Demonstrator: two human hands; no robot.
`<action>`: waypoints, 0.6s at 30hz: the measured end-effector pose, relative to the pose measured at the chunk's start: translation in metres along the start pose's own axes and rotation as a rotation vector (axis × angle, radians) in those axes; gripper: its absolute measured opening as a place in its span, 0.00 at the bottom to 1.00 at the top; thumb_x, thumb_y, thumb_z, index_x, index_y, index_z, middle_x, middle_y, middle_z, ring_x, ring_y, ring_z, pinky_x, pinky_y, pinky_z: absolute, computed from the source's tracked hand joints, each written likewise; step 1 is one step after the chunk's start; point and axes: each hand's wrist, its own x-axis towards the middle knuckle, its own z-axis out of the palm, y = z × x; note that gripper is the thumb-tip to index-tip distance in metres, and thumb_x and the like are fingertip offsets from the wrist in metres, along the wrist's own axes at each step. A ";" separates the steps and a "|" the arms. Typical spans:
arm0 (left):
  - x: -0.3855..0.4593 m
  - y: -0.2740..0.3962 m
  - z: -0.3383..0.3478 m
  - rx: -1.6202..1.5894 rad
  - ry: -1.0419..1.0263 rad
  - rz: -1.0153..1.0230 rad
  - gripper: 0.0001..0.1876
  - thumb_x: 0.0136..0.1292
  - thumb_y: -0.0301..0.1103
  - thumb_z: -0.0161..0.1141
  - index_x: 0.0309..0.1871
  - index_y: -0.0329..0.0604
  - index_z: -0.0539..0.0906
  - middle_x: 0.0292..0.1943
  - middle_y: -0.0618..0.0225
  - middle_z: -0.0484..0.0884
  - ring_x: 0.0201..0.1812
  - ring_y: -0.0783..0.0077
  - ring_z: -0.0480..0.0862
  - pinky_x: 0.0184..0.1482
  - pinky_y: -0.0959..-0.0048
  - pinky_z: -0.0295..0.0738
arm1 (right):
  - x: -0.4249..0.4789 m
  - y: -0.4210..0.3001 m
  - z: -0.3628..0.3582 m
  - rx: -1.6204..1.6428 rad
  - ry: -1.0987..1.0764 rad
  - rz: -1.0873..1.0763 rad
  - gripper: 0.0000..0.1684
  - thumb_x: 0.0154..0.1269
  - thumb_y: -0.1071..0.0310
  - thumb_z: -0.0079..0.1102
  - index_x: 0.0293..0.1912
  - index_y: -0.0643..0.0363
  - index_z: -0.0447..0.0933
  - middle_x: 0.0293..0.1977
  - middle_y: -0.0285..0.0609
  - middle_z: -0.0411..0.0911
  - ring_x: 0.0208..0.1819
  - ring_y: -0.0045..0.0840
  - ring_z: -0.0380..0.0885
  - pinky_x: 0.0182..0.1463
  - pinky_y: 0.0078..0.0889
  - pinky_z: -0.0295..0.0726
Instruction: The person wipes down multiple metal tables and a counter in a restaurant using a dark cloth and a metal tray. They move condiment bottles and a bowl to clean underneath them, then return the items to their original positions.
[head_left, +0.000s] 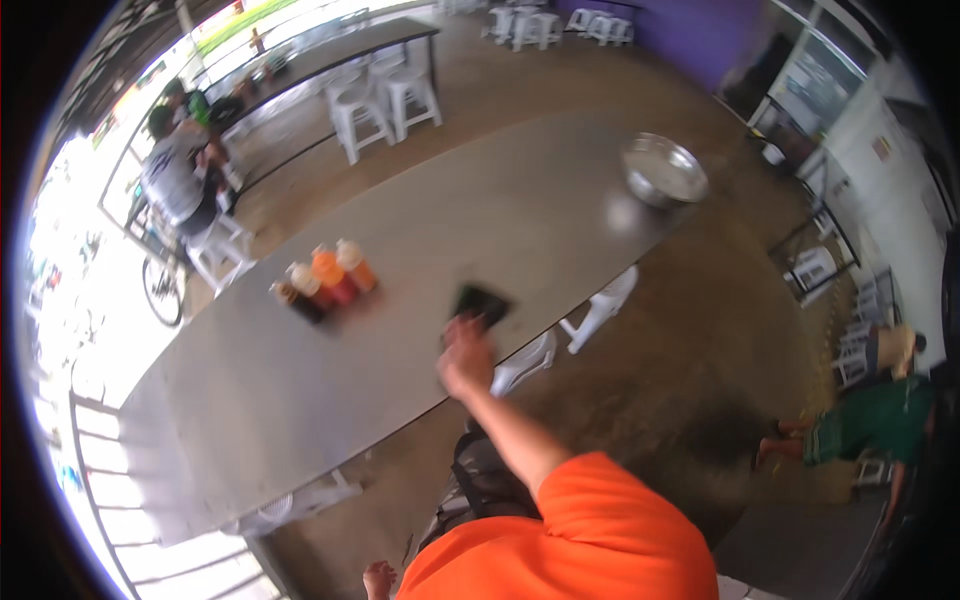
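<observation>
My right hand (466, 360) reaches out over the long grey metal-topped table (420, 225), near its close edge. It grips a dark green-black cloth or pad (484, 303), blurred, which lies against the tabletop. My left hand (379, 577) hangs low by my body at the bottom of the view, away from the table. Its fingers look curled, and whether anything is in them is too small to see. Left of my right hand stands a group of several squeeze sauce bottles (334, 277), dark, red and orange. A shiny metal basin (664, 171) sits at the table's right end.
White plastic stools (600, 307) stand along the table's near side. Behind is another table (330, 52) with stools (360, 112) and two seated people (176, 172). At right, a person in green (870, 424) is near another dark table (802, 544).
</observation>
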 end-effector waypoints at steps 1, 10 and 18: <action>0.012 -0.008 0.004 0.104 0.028 0.083 0.12 0.60 0.34 0.63 0.43 0.36 0.86 0.30 0.58 0.88 0.30 0.69 0.88 0.33 0.70 0.82 | -0.030 -0.032 0.003 0.064 -0.020 -0.251 0.35 0.57 0.66 0.53 0.66 0.62 0.66 0.66 0.60 0.65 0.69 0.55 0.61 0.71 0.53 0.63; 0.069 0.133 0.073 0.401 -0.137 0.255 0.16 0.54 0.39 0.68 0.43 0.39 0.89 0.32 0.58 0.89 0.35 0.69 0.89 0.41 0.69 0.84 | -0.023 0.005 -0.016 0.262 -0.585 -0.933 0.33 0.58 0.58 0.62 0.64 0.44 0.71 0.71 0.41 0.63 0.71 0.38 0.63 0.73 0.48 0.63; 0.026 0.278 0.149 0.330 -0.276 -0.235 0.18 0.53 0.29 0.73 0.47 0.32 0.86 0.28 0.60 0.89 0.27 0.75 0.88 0.30 0.78 0.84 | 0.226 0.265 -0.171 -0.213 -0.191 -0.420 0.32 0.58 0.55 0.61 0.63 0.47 0.71 0.69 0.49 0.65 0.69 0.53 0.63 0.69 0.55 0.66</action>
